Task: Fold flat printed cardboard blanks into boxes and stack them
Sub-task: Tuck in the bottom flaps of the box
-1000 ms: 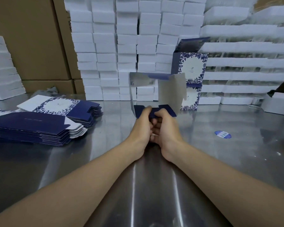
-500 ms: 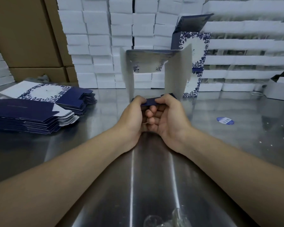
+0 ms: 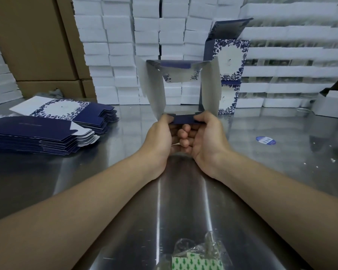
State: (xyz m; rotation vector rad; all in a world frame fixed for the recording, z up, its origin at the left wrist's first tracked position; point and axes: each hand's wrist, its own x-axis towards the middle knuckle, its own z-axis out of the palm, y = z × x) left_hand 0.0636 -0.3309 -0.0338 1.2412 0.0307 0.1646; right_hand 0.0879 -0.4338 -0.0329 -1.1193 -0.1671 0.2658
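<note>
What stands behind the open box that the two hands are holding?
Through the open box a wall of white boxes shows. Its right panel covers part of two stacked printed boxes; what lies behind the panels cannot be seen.

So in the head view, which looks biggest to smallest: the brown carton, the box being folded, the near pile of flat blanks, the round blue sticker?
1. brown carton
2. box being folded and near pile of flat blanks: look about alike, so tied
3. round blue sticker
</note>
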